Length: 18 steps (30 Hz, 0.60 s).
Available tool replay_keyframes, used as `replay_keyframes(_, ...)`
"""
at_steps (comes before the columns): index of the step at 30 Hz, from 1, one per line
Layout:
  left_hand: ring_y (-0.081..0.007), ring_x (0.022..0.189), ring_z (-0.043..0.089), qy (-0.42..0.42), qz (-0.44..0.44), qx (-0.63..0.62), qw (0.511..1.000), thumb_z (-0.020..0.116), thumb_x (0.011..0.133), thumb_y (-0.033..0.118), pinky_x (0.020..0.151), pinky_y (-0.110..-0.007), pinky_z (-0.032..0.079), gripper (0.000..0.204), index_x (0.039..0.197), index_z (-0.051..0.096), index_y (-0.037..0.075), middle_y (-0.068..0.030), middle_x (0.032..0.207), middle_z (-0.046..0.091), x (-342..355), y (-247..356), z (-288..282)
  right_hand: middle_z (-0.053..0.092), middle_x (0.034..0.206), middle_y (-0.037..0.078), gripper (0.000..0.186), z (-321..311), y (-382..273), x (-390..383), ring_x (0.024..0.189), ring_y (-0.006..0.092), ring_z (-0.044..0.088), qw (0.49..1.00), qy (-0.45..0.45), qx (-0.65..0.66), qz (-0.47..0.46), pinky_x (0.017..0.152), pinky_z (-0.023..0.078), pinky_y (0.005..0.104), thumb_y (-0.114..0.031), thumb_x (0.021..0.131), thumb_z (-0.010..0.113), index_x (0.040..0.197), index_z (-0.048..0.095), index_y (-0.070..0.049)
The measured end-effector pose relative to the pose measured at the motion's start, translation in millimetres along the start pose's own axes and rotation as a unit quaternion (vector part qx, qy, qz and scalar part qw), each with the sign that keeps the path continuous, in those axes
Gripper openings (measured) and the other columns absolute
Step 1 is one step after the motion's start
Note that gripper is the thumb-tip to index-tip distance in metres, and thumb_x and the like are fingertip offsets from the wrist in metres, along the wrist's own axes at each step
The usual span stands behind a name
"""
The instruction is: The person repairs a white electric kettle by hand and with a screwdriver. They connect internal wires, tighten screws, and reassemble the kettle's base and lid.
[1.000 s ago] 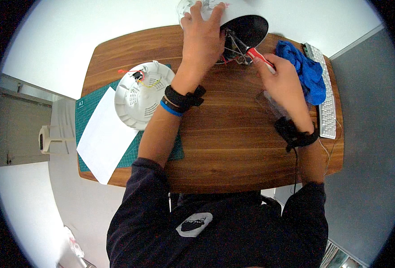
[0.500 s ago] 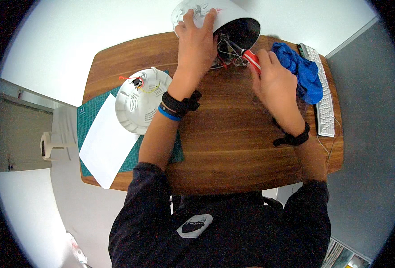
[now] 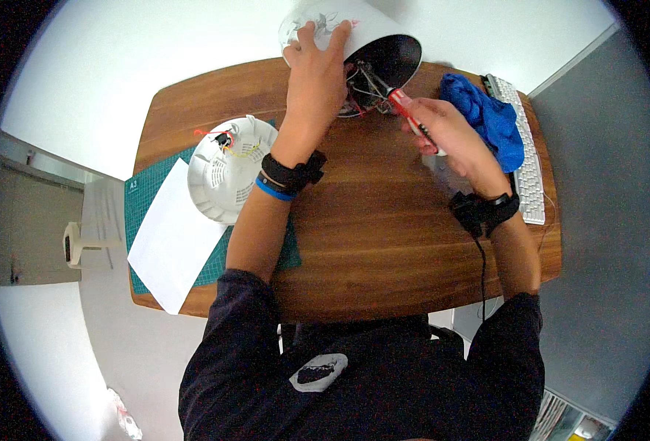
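At the desk's far edge, my left hand (image 3: 318,84) grips a white cylindrical housing (image 3: 362,22) with a printed decoration, tipped to show its black interior (image 3: 395,59). Inside that opening are wires and small metal parts (image 3: 369,99). My right hand (image 3: 450,132) is closed on a red-handled screwdriver (image 3: 402,101), whose shaft reaches into the opening. Left of my left hand lies a round white plastic base (image 3: 226,184) with red and yellow wires and a small black part.
The wooden desk (image 3: 384,235) carries a green cutting mat (image 3: 273,253) with a white paper sheet (image 3: 170,228). A blue cloth (image 3: 483,121) lies beside a white keyboard (image 3: 527,176) on the right. A white wall (image 3: 193,29) rises behind.
The housing and my left hand have shifted slightly left and nearer to me. My right hand has moved a little lower and rotated, showing its fingers round the screwdriver handle.
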<state>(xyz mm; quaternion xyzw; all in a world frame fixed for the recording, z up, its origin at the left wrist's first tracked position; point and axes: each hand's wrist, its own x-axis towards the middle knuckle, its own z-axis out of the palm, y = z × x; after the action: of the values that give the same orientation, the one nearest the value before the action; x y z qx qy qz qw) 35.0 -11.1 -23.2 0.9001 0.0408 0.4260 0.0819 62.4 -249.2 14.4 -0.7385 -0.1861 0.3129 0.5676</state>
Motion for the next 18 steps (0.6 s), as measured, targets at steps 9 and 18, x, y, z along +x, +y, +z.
replay_keyframes(9,-0.0521,0.122,0.054,-0.002,-0.020,-0.005,1.000,0.076,0.091,0.015,0.099,-0.058,0.049,0.069,0.153,0.048,0.024,-0.0314,0.141,0.047,-3,2,-6,0.072,0.091,0.019,0.027,38,10,-5,0.073,0.0417,0.073,0.725,0.267,-0.565,-0.289,0.059,0.057,0.0533,-0.029,0.101,0.064,0.105,0.057,-0.003)
replay_keyframes(18,-0.0546,0.121,0.055,-0.014,-0.020,-0.002,1.000,0.078,0.090,0.017,0.097,-0.058,0.051,0.069,0.152,0.048,0.023,-0.0328,0.140,0.046,-1,2,-10,0.074,0.095,0.024,0.041,11,7,15,0.070,0.0344,0.075,0.984,0.048,-0.161,-0.061,0.059,0.057,0.0446,-0.040,0.104,0.064,0.099,0.069,0.000)
